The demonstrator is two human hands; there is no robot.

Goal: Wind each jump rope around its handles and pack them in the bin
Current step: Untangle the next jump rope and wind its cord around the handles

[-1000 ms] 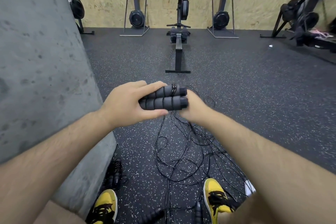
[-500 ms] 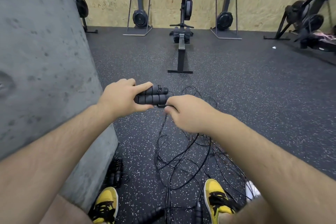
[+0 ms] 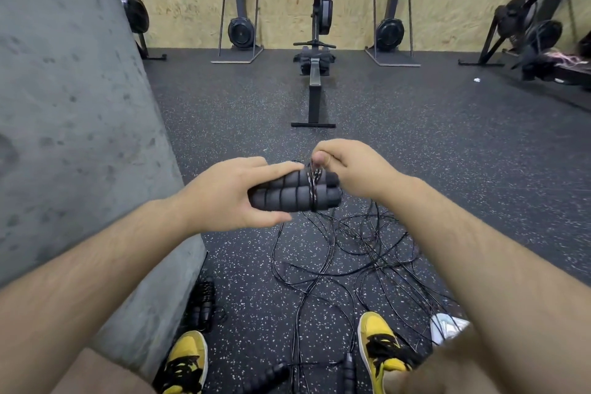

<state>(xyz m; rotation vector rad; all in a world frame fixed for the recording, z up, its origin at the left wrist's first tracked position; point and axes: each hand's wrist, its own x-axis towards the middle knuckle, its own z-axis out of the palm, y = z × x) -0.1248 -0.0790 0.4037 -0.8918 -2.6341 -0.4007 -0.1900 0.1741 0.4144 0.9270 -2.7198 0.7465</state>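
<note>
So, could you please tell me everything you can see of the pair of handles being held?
The pair of handles are two dark grey, ribbed, foam-looking cylinders lying side by side, roughly level, above the floor. The left hand grips their left ends. A few turns of thin black rope bind them near the right end, where the right hand pinches the rope.
</note>
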